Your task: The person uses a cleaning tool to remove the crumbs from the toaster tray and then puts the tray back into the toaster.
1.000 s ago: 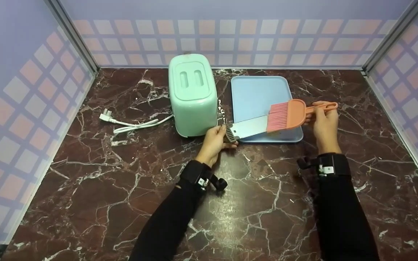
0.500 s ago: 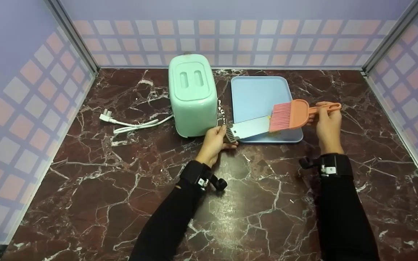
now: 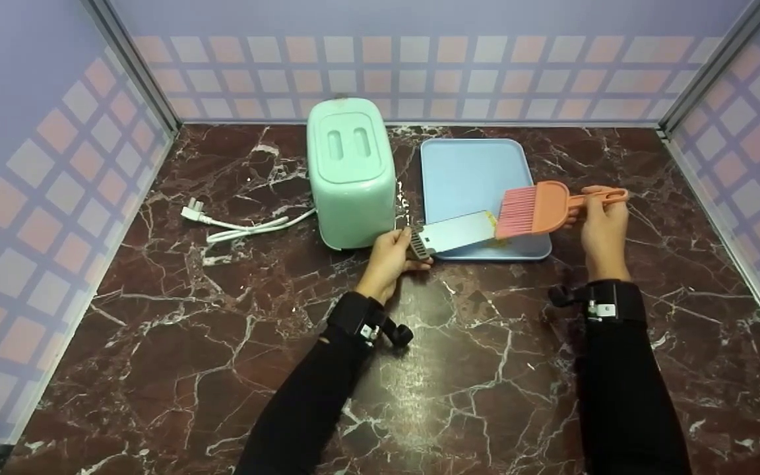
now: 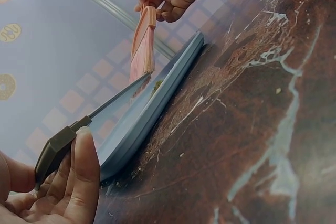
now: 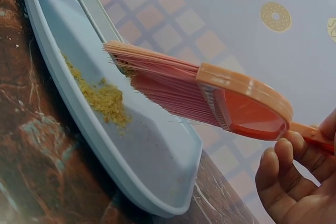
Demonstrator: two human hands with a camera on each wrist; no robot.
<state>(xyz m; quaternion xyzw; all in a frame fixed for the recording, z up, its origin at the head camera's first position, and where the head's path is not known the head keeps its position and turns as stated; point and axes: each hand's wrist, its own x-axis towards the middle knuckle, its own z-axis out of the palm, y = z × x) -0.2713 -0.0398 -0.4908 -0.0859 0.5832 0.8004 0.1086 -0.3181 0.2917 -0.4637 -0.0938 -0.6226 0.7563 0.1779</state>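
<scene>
My left hand pinches the brown slotted end of a flat metal crumb tray, which slants over a light-blue tray. In my right hand is the handle of an orange brush with pink bristles. The bristle tips meet the crumb tray's far end, where some yellow crumbs show. A heap of yellow-green crumbs lies in the blue tray below, seen in the right wrist view. Left of the blue tray stands a mint-green toaster with its lid on.
The toaster's white cord and plug lie on the dark marbled tabletop to the left. Patterned walls close off the back and both sides.
My right hand has drawn the brush a little to the right along the crumb tray, uncovering more of its far end and the crumbs there. The left hand stays put.
</scene>
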